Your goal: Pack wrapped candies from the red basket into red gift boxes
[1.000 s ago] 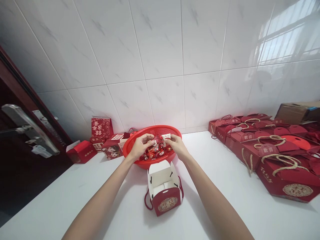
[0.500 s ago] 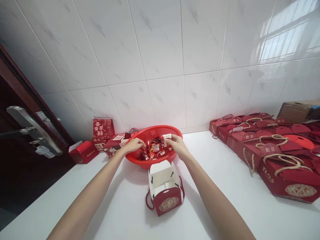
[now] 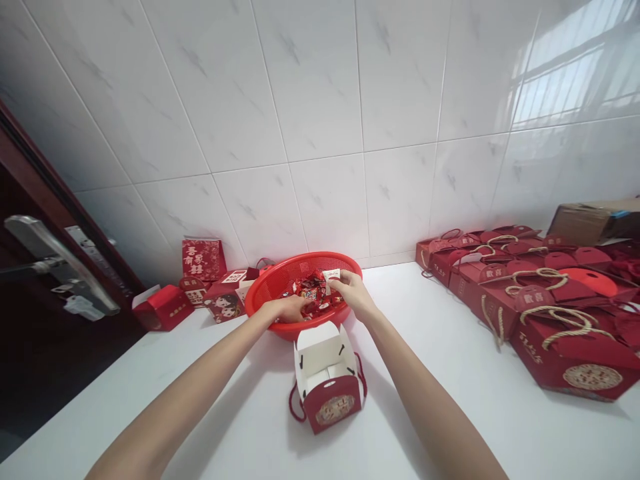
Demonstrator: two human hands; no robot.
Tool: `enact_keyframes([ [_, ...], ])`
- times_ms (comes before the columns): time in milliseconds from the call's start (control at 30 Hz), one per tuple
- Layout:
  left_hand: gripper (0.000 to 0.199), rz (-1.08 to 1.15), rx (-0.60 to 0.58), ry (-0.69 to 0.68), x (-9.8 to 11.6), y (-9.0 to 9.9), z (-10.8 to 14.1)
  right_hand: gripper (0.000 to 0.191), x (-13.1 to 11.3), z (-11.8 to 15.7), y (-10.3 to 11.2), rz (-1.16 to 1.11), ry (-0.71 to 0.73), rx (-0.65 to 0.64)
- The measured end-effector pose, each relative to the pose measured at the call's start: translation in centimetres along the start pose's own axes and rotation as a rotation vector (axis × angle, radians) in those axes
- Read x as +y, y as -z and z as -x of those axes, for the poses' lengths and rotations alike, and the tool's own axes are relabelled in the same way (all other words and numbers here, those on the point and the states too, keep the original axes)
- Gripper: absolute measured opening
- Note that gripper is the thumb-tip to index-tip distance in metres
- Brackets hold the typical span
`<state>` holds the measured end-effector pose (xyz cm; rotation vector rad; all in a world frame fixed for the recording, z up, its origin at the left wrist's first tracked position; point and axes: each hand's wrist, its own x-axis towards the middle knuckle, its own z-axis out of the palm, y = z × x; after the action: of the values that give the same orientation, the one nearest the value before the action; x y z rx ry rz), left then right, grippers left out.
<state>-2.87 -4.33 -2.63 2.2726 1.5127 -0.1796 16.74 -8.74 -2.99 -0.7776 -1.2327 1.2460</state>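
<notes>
A red plastic basket (image 3: 265, 283) holds several wrapped candies (image 3: 316, 303), mostly in red wrappers. My left hand (image 3: 293, 308) reaches down into it, fingers stretched out over the candies and their tips partly hidden; I see nothing gripped in them. Between the thumb and fingers of my right hand (image 3: 351, 292) is a small white wrapped candy (image 3: 331, 275), held above the basket's right side. In front of the basket stands a red gift box (image 3: 333, 403) with its top flaps up, white inside, and dark red cord handles at its sides.
Many closed red gift boxes (image 3: 530, 333) with rope handles fill the right side of the white table (image 3: 240, 427). Smaller red boxes (image 3: 173, 307) sit at the left near a door handle (image 3: 55, 260). A brown carton (image 3: 583, 223) lies at the far right, against the tiled wall.
My left hand has moved right and down, deeper among the candies. My right hand keeps the white candy in nearly the same place. The view has shifted slightly.
</notes>
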Motion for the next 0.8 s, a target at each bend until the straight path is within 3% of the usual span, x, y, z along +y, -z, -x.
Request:
enact_keyframes([
  [167, 0.042, 0.177, 0.098, -0.023, 0.1, 0.6, 1.0, 0.009, -0.1, 0.0, 0.0, -0.007, 0.025, -0.019],
  [333, 0.031, 0.562, 0.351, -0.137, -0.2, 1.1, 1.9, 0.008, -0.1, 0.0, 0.1, 0.007, 0.009, -0.011],
  [467, 0.041, 0.776, 0.467, -0.172, -0.6, 0.9, 2.2, 0.009, 0.0, -0.2, 0.1, 0.004, -0.002, 0.015],
  [600, 0.051, 0.901, 0.472, -0.174, -0.7, 0.7, 2.5, 0.011, 0.1, -0.3, 0.1, 0.006, -0.001, 0.001],
  [800, 0.046, 1.106, 0.404, -0.140, -0.5, 0.8, 2.5, 0.016, 0.2, -0.2, 0.2, 0.003, -0.011, 0.001],
])
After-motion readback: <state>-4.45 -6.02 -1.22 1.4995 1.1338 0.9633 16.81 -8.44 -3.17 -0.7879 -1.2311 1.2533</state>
